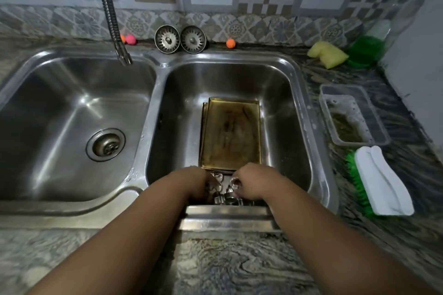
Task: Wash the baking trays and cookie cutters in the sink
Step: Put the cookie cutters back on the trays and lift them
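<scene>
Stacked brass-coloured baking trays [230, 134] lie flat on the floor of the right sink basin [282, 93]. Several small metal cookie cutters [224, 193] lie in a heap at the basin's near edge, just in front of the trays. My left hand [194, 181] reaches down into the heap from the left, its fingers hidden among the cutters. My right hand [251, 181] comes in from the right and pinches one small cutter [235, 181] between its fingertips.
The left basin [72, 112] has a drain and a flexible faucet hose [112, 19] hanging above. Two sink strainers [179, 39] lean on the back wall. On the right counter are a yellow sponge [327, 54], green soap bottle [366, 49], plastic container [352, 115] and scrub brush [381, 179].
</scene>
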